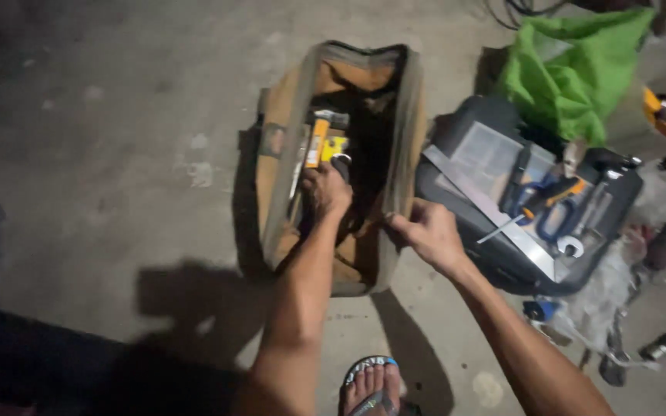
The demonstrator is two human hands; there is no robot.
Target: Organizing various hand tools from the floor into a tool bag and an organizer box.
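A brown open-top tool bag (277, 200) stands on the concrete floor. My left hand (325, 190) reaches down inside it, fingers closed around a dark tool handle (341, 162). An orange-handled hammer (318, 137) and a yellow tool (333, 146) lie in the bag just beyond that hand. My right hand (428, 233) pinches the bag's right rim (406, 139) and holds it apart.
A dark plastic toolbox (495, 254) sits right of the bag, its top tray holding a metal square, screwdriver, blue pliers and a wrench. A green bag (572, 69) lies behind it. Loose tools scatter at far right. My sandalled foot (371, 381) is below.
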